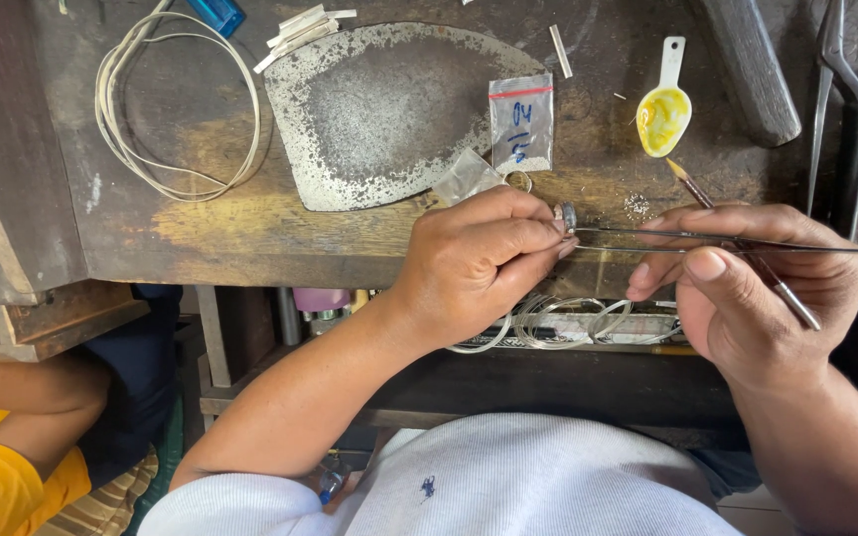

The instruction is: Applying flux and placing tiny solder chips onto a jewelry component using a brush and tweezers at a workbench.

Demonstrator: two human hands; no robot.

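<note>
At the table's front edge, the left hand (484, 258) pinched a small ring (567, 215); the right hand (757, 288) gripped tweezers (727, 241) and a brush (737, 248). A white spoon (664, 109) held yellow paste (661, 119).

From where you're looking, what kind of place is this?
Probably a jeweller's workbench. The left hand pinches a small ring, the right hand works at it with tweezers, and pliers lie on the worn wooden bench.

A white spoon (665, 107) holds yellow paste beside a speckled grey metal plate (389, 109) on brown wood.
</note>
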